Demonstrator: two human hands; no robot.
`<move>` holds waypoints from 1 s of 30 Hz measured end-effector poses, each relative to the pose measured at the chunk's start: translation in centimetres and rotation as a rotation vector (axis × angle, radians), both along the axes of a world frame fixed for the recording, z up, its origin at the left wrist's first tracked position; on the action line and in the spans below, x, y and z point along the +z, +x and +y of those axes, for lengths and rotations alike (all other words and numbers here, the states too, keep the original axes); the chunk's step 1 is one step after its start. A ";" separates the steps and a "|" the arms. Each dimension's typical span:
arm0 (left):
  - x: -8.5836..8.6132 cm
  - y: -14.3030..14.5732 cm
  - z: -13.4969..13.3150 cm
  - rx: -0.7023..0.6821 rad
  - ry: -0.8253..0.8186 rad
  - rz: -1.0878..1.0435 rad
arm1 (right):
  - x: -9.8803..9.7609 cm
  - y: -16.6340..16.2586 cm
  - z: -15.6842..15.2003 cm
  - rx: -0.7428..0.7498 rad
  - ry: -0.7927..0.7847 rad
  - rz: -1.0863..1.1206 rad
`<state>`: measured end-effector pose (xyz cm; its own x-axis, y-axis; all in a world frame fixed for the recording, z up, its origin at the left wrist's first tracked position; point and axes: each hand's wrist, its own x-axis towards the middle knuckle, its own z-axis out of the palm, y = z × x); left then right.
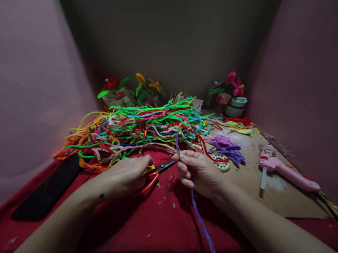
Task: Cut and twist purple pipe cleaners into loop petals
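My left hand (126, 175) is closed round red-handled scissors (156, 173), whose black blades point right towards my other hand. My right hand (199, 172) pinches a long purple pipe cleaner (200, 220); it rises from my fingers into the pile and trails down towards me over the red cloth (151, 224). Just behind both hands lies a big tangled pile of pipe cleaners (137, 130) in green, red, orange, blue and pink.
A pink glue gun (286, 173) lies on the wooden board (282, 194) at right. Purple pipe-cleaner pieces (227, 147) and a small round tape roll (222, 163) sit near my right hand. Pipe-cleaner flowers (144, 85), a jar (236, 105), a black strip (49, 189) at left.
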<state>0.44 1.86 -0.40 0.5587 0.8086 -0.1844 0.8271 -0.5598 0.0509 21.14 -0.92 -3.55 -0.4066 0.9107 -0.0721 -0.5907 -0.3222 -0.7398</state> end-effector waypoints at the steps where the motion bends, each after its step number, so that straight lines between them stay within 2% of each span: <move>1: 0.2 0.0 0.0 0.029 -0.008 -0.007 | 0.0 0.1 0.0 0.018 0.017 0.024; 5: 1.3 -0.1 0.0 0.057 -0.057 -0.131 | 0.1 0.5 0.0 0.030 0.059 0.080; 10: 2.3 -0.6 0.2 0.058 -0.035 -0.223 | 0.2 0.7 0.4 -0.103 0.059 0.053; 15: 1.1 -0.3 0.0 -0.127 0.083 -0.315 | 0.2 0.5 0.6 -0.207 0.011 -0.063; 19: -0.2 0.5 -0.7 -0.096 0.208 -0.139 | 0.2 0.2 0.5 -0.226 0.042 -0.103; 23: -0.3 1.1 -1.0 -0.056 0.339 0.042 | 0.3 0.0 0.4 -0.208 0.069 -0.134; 30: -0.1 1.2 -1.1 -0.085 0.368 0.102 | 0.4 0.0 0.1 -0.205 0.076 -0.178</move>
